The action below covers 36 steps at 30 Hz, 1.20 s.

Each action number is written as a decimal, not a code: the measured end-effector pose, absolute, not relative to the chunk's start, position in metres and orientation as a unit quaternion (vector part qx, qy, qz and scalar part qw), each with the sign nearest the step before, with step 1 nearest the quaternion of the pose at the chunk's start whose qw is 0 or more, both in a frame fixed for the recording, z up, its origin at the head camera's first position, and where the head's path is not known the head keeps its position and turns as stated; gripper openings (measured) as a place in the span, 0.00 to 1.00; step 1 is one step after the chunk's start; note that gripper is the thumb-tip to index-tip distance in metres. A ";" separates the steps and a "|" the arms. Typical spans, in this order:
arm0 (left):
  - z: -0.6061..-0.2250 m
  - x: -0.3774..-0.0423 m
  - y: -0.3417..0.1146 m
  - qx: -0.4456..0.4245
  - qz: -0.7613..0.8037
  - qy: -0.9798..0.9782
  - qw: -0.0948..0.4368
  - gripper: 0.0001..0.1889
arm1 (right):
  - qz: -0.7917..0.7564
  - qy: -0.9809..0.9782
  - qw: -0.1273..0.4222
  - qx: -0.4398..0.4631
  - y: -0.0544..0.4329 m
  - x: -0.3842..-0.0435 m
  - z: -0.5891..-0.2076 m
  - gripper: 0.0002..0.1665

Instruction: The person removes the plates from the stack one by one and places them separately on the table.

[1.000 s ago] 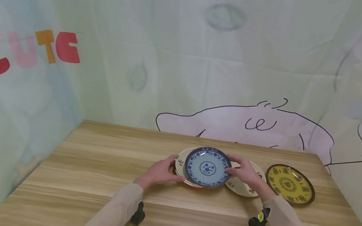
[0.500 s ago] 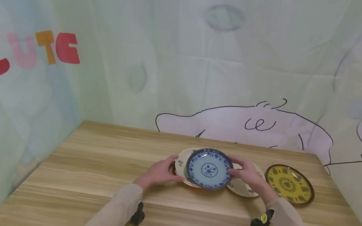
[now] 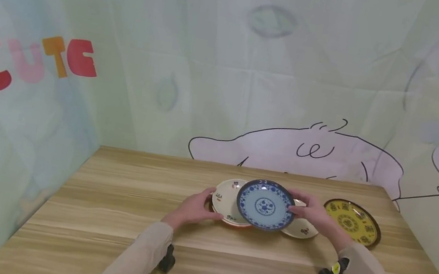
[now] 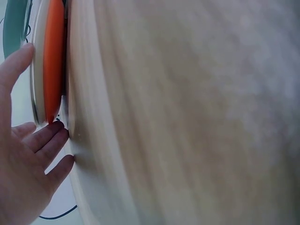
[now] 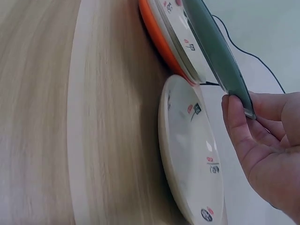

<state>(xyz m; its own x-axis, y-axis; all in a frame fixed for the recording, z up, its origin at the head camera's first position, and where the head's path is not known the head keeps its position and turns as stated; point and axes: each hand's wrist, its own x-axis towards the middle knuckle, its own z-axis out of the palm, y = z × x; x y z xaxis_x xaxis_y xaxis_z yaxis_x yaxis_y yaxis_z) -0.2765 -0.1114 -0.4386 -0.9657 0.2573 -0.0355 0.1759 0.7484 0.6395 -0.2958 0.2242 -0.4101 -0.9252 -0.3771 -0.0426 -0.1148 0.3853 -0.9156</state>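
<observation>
A blue-and-white patterned plate point(image 3: 265, 207) is held up by my right hand point(image 3: 316, 219), which pinches its right rim between thumb and fingers. It is tilted and overlaps two white plates in the head view. On the left is a stack with a white plate point(image 3: 224, 201) on top and an orange plate point(image 4: 53, 61) under it. My left hand point(image 3: 193, 207) rests at the stack's left edge, thumb and fingers spread along the rim. Below my right hand lies a second white plate point(image 5: 190, 150) with small printed marks, partly hidden in the head view.
A yellow patterned plate point(image 3: 356, 224) with a dark rim lies on the right of the wooden table point(image 3: 113, 187). A printed curtain point(image 3: 160, 72) hangs behind and on both sides. Each sleeve carries a black wrist camera, one of them the right camera point(image 3: 332, 273).
My right hand has moved the blue plate to the right, off more of the stack's top and over the second white plate. My left hand has stayed in place.
</observation>
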 end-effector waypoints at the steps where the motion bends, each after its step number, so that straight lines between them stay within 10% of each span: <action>1: -0.439 -0.276 -0.111 0.117 0.336 0.933 0.061 0.48 | -0.532 0.825 0.124 -0.145 0.226 -0.295 -0.410 0.34; 36: -0.439 -0.276 -0.111 0.114 0.330 0.935 0.056 0.48 | -0.486 0.856 0.112 -0.139 0.302 -0.255 -0.411 0.35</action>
<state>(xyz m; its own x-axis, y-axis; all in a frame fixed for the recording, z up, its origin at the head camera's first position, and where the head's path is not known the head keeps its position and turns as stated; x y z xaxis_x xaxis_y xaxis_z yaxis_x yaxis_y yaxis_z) -0.2763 -0.1108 -0.4392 -0.9675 0.2511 -0.0299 0.1766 0.7556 0.6308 -0.2545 0.3024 -0.4108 -0.9367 -0.3456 -0.0565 -0.1284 0.4891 -0.8627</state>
